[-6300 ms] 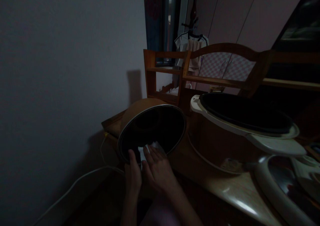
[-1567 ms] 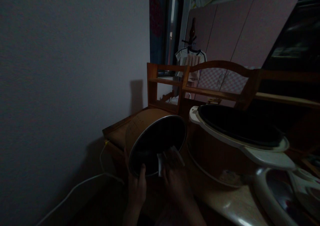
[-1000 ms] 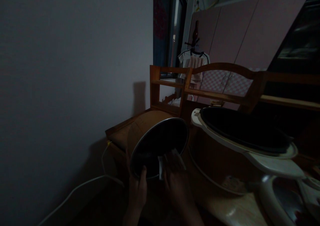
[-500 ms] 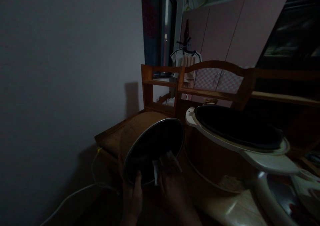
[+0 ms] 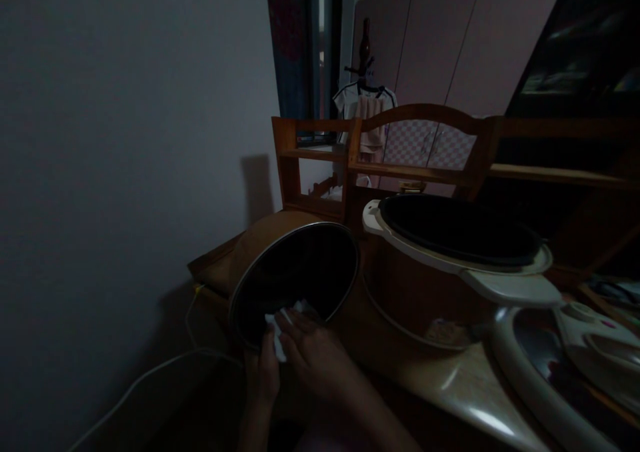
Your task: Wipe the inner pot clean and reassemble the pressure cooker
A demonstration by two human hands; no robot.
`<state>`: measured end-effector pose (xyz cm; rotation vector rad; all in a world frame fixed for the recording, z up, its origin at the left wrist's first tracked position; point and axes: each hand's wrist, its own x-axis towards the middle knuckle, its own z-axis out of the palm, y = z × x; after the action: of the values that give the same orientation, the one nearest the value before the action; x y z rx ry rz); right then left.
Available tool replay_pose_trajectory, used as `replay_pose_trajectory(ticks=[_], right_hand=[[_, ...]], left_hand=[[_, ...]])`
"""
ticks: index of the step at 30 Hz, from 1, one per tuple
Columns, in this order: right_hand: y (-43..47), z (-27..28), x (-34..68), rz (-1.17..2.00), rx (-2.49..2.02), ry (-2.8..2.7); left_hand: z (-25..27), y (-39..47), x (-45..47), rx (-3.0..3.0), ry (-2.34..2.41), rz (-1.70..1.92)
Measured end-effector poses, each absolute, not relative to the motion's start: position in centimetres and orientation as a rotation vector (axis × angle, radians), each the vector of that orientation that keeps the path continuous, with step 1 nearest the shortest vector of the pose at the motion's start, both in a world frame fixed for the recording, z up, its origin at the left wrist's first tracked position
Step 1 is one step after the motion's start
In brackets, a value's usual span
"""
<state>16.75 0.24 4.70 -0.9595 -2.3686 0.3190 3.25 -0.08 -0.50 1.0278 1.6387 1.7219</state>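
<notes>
Two hands work at the mouth of a tilted inner pot (image 5: 295, 272) in a dim room.

The left hand (image 5: 263, 372) clasps the pot's lower rim, thumb over the edge, holding the pot tipped on its side with its dark opening facing the camera, above the table (image 5: 450, 385) edge. The right hand (image 5: 313, 349) presses a white cloth (image 5: 283, 322) against the inside wall near the lower rim, fingers flat and spread over it. Just to the right stands the open rice cooker (image 5: 440, 265), its cavity dark, its hinged lid (image 5: 575, 365) lying back at the lower right. A wooden shelf (image 5: 380, 165) stands behind. A white cord (image 5: 150, 372) trails down by the wall.
</notes>
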Motion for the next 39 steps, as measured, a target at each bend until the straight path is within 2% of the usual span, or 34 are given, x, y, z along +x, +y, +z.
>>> replay_pose_trajectory(ticks=[3,13,29,39], right_hand=[[0.8,5.0,17.8,0.210,-0.945,-2.451],[1.8,4.4,20.2,-0.217,-1.038,-2.413],[1.9,4.4,20.0,-0.230,-1.045,-2.449],[1.8,4.6,19.8,-0.128,-1.079,-2.402]], left_hand=[[0.1,-0.3,3.3,1.010,1.674,1.668],[-0.4,-0.1,3.6,1.084,1.603,1.806],[0.0,-0.2,3.8,1.056,1.619,1.801],[1.1,-0.4,4.0,1.129,1.616,1.834]])
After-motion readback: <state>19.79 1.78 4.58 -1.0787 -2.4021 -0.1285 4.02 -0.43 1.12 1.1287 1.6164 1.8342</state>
